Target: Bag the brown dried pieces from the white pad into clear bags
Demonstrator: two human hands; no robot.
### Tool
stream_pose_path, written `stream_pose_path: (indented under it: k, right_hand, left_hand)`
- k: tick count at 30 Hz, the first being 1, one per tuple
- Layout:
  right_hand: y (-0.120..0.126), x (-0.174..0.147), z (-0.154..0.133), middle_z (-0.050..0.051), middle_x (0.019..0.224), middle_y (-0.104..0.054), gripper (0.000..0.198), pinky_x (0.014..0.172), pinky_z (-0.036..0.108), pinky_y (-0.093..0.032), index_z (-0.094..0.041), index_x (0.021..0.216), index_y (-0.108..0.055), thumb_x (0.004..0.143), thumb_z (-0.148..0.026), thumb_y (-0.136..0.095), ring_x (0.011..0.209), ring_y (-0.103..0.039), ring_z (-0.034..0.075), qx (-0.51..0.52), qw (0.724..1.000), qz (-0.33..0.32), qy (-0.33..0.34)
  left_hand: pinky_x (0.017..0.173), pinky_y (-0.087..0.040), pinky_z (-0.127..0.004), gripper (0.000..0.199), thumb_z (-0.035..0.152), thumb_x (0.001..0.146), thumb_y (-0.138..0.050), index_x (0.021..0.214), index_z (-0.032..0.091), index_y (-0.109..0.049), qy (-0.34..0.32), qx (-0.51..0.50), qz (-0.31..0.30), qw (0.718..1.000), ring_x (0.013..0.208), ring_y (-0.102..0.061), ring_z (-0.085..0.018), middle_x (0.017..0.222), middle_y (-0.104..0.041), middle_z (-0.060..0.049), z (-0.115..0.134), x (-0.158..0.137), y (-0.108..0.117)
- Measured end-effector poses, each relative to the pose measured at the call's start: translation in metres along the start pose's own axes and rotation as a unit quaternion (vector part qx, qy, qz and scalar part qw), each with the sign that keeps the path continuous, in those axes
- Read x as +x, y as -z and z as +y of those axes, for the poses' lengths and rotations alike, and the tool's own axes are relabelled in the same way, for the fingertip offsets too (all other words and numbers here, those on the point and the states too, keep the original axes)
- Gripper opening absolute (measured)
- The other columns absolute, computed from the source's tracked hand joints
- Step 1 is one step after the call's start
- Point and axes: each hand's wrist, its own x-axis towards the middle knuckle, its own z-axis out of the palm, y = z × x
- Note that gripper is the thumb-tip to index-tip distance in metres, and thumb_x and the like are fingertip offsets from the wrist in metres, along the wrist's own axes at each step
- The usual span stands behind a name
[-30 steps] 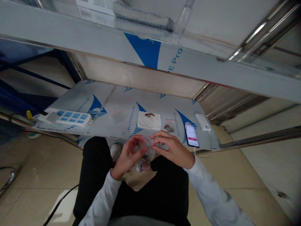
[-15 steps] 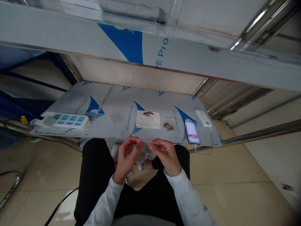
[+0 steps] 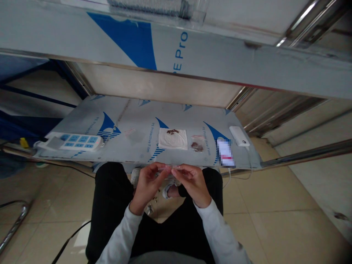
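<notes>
Between my hands is a small clear plastic zip bag [image 3: 176, 167], held just off the front edge of the table. Thumb and fingers of my left hand [image 3: 147, 185] pinch one side of it, and my right hand [image 3: 194, 184] pinches the other. My thumb tips almost meet at its top edge; most of the bag is hidden by my fingers. Beyond them on the table lies a white tissue [image 3: 173, 142] with several small brown pieces [image 3: 172, 131] on it. To its right rests another clear bag [image 3: 197, 147] with brown contents.
On the left is a white power strip [image 3: 82, 142] with blue sockets. A flat clear bag [image 3: 134, 134] lies nearby. At the right are a phone [image 3: 226, 153] and a white device [image 3: 239, 136] with cables. An upper shelf [image 3: 209, 55] crosses above the table [image 3: 132, 113].
My hands have drawn closer together, so the thumb tips now nearly touch over the bag. The view has shifted slightly; the things on the table stay in place.
</notes>
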Motion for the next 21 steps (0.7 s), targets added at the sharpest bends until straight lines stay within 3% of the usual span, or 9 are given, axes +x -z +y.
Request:
stream_pose_path:
  k: [3,7,13,17,21]
  right_hand:
    - [0.000,-0.003,0.000,0.004,0.081,-0.071,0.016,0.068,0.027,-0.050,-0.019,0.085,-0.070,0.078,-0.034,-0.070,0.074,-0.064,0.017,0.009,1.000,-0.008,-0.020]
    - [0.002,-0.008,0.002,0.000,0.070,-0.067,0.016,0.061,0.023,-0.047,-0.019,0.079,-0.065,0.078,-0.034,-0.070,0.063,-0.059,0.012,0.035,0.998,0.056,-0.020]
    - [0.014,-0.012,0.007,0.002,0.074,-0.069,0.016,0.066,0.025,-0.049,-0.019,0.076,-0.066,0.079,-0.034,-0.069,0.068,-0.062,0.015,0.011,0.999,0.045,-0.010]
    - [0.020,-0.015,0.008,0.005,0.086,-0.073,0.019,0.076,0.030,-0.052,-0.020,0.089,-0.069,0.078,-0.036,-0.070,0.080,-0.067,0.019,0.032,0.998,0.039,-0.024]
    - [0.023,-0.018,0.007,0.005,0.082,-0.072,0.017,0.074,0.030,-0.052,-0.019,0.083,-0.069,0.080,-0.036,-0.069,0.079,-0.066,0.019,0.041,0.997,0.062,-0.030]
  left_hand:
    - [0.074,-0.050,-0.026,0.019,0.035,0.077,-0.069,0.079,0.015,-0.069,-0.024,0.037,0.009,0.999,0.076,-0.065,-0.016,0.080,-0.071,-0.006,-0.003,0.000,-0.002]
    - [0.072,-0.050,-0.025,0.017,0.032,0.078,-0.069,0.079,0.015,-0.068,-0.047,0.055,0.009,0.997,0.075,-0.064,-0.015,0.077,-0.070,-0.004,-0.008,-0.001,-0.008]
    - [0.075,-0.053,-0.028,0.022,0.035,0.077,-0.069,0.084,0.015,-0.070,0.001,0.024,-0.047,0.999,0.078,-0.067,-0.017,0.083,-0.073,-0.007,-0.010,0.000,-0.014]
    - [0.073,-0.054,-0.027,0.019,0.034,0.077,-0.069,0.081,0.015,-0.071,0.007,0.045,-0.040,0.998,0.075,-0.067,-0.017,0.080,-0.073,-0.006,-0.006,0.001,-0.019]
    - [0.070,-0.054,-0.028,0.021,0.036,0.076,-0.070,0.081,0.016,-0.073,0.023,0.038,-0.046,0.998,0.073,-0.067,-0.018,0.080,-0.074,-0.007,0.000,0.000,-0.020]
